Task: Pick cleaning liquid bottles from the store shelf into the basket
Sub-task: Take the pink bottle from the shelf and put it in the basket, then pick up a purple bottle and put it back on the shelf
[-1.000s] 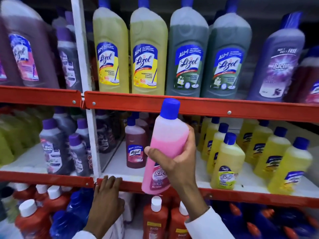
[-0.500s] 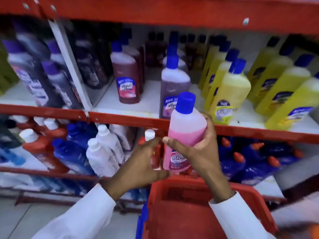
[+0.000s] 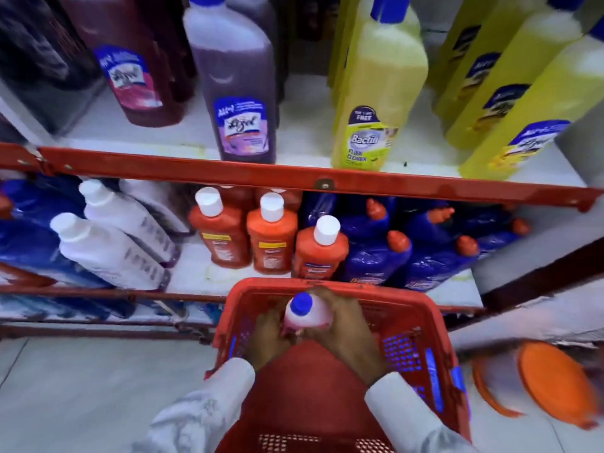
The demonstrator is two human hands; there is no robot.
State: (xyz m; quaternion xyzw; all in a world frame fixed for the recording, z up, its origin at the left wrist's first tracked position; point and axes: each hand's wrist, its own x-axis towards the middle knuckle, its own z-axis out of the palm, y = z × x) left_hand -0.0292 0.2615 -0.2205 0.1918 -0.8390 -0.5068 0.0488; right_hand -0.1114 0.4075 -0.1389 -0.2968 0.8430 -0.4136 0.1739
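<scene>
A pink cleaning liquid bottle [image 3: 307,313] with a blue cap stands upright inside the red plastic basket [image 3: 421,325] on the floor below me. My left hand [image 3: 266,340] grips its left side and my right hand [image 3: 348,335] wraps its right side, both low in the basket. The bottle's lower half is hidden by my fingers. On the shelf above stand a purple bottle [image 3: 238,89] and a yellow bottle [image 3: 379,89].
The red shelf rail [image 3: 228,173] runs across above the basket. Beneath it stand orange bottles [image 3: 271,237], white bottles [image 3: 111,246] and dark blue bottles [image 3: 376,253]. Orange round lids [image 3: 555,380] lie on the floor to the right. Pale floor tiles [image 3: 98,387] spread to the left.
Both hands have carried the pink bottle down from shelf height into the basket. My left hand joined the right on the bottle, and my view has tipped downward.
</scene>
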